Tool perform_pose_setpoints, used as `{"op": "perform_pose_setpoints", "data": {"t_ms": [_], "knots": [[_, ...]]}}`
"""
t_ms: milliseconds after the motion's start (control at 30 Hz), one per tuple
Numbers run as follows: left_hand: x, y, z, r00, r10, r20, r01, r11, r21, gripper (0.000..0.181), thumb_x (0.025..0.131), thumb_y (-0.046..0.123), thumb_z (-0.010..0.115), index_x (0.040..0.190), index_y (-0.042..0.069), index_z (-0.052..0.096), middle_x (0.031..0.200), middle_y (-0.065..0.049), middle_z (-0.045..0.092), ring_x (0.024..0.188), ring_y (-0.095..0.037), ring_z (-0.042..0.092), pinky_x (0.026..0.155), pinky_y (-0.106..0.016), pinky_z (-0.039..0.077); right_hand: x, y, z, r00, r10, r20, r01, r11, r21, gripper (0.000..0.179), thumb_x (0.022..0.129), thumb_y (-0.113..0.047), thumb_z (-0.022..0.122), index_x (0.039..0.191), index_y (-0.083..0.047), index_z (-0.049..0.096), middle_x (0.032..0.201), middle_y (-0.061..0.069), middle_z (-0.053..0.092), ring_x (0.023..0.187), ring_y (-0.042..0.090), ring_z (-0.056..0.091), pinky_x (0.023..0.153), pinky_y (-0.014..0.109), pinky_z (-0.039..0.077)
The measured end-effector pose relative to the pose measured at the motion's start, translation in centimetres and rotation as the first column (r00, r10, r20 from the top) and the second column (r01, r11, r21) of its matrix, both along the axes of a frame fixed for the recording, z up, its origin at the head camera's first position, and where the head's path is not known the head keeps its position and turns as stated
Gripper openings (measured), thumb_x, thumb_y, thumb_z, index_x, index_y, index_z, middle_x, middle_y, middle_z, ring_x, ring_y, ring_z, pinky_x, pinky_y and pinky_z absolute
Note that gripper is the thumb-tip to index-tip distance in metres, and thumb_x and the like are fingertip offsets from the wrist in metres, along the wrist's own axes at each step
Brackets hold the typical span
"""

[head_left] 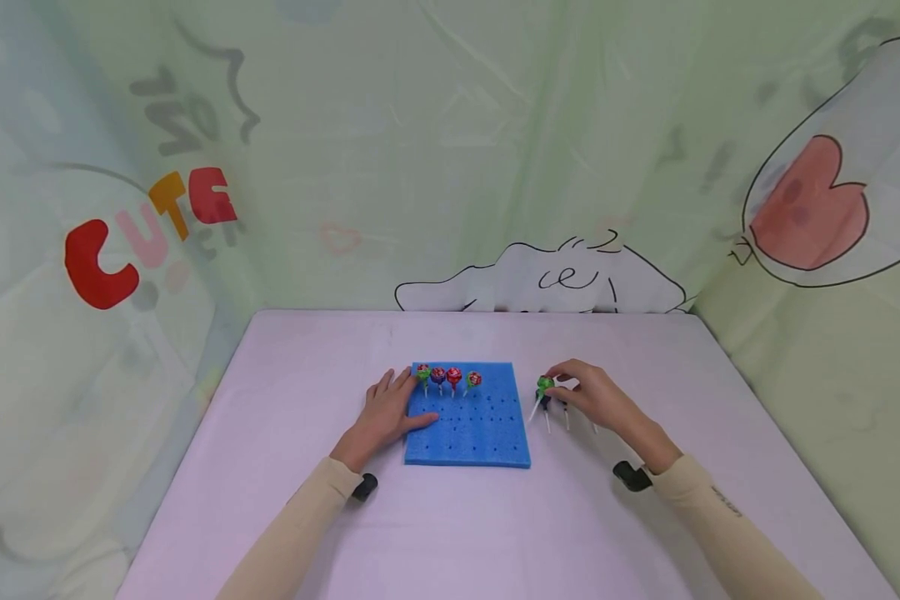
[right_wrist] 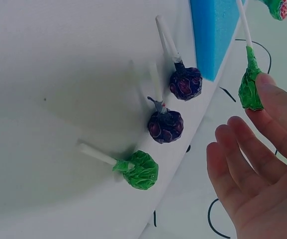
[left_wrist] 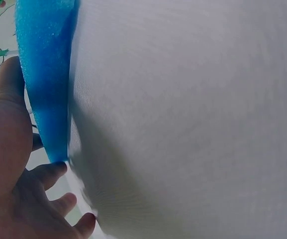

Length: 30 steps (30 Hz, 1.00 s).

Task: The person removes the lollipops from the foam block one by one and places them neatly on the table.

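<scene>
My right hand [head_left: 588, 396] pinches a green-wrapped lollipop [right_wrist: 251, 84] by its head between thumb and index finger, its white stick angled away. The other fingers are spread loosely. It is held just right of the blue foam board [head_left: 487, 437], which has rows of small holes. Along the board's far edge several lollipops [head_left: 453, 377] stand with their sticks in it. My left hand [head_left: 382, 417] rests at the board's left side, thumb over its top, other fingers along the edge and down at the table.
On the table under my right hand lie two dark purple lollipops [right_wrist: 185, 83] and one green lollipop [right_wrist: 141, 170], sticks pointing toward me. The pale tablecloth [head_left: 465, 533] covers the table. Printed fabric walls [head_left: 420, 167] rise behind and at both sides.
</scene>
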<state>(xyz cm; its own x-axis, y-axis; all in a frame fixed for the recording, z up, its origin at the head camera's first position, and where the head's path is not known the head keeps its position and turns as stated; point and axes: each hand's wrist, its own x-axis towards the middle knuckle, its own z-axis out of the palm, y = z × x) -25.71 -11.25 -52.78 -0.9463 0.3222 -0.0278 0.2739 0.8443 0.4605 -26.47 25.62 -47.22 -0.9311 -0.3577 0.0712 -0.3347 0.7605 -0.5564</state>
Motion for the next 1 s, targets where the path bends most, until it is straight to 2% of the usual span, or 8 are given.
{"op": "perform_pose_setpoints", "data": {"t_ms": [500, 733, 1000], "knots": [[-0.1, 0.0, -0.2, 1.000, 0.001, 0.007, -0.001, 1.000, 0.001, 0.087, 0.092, 0.059, 0.064, 0.157, 0.012, 0.033, 0.166, -0.016, 0.026, 0.154, -0.044, 0.014, 0.120, -0.062, 0.019, -0.2, 1.3, 0.1, 1.000, 0.014, 0.027, -0.014, 1.000, 0.020, 0.026, 0.094, -0.015, 0.070, 0.117, -0.003, 0.070, 0.116, 0.015, 0.069, 0.110, 0.037, 0.065, 0.089, 0.050, 0.057], [-0.1, 0.0, -0.3, 1.000, 0.003, 0.003, -0.003, 1.000, 0.001, 0.087, 0.091, 0.060, 0.064, 0.157, 0.011, 0.034, 0.165, -0.016, 0.027, 0.154, -0.045, 0.014, 0.120, -0.062, 0.019, -0.3, 2.2, 0.1, 0.999, 0.038, 0.014, -0.038, 0.998, 0.040, 0.026, 0.093, -0.012, 0.071, 0.117, -0.002, 0.070, 0.115, 0.015, 0.069, 0.109, 0.039, 0.064, 0.090, 0.051, 0.056], [-0.1, 0.0, -0.1, 1.000, 0.001, 0.003, -0.001, 1.000, 0.003, 0.087, 0.091, 0.060, 0.063, 0.157, 0.011, 0.034, 0.166, -0.016, 0.026, 0.154, -0.044, 0.014, 0.120, -0.062, 0.019, -0.1, 3.2, 0.1, 0.999, 0.036, 0.030, -0.037, 0.998, 0.056, 0.028, 0.093, -0.012, 0.071, 0.118, -0.001, 0.069, 0.115, 0.015, 0.069, 0.105, 0.034, 0.066, 0.087, 0.050, 0.056]]}}
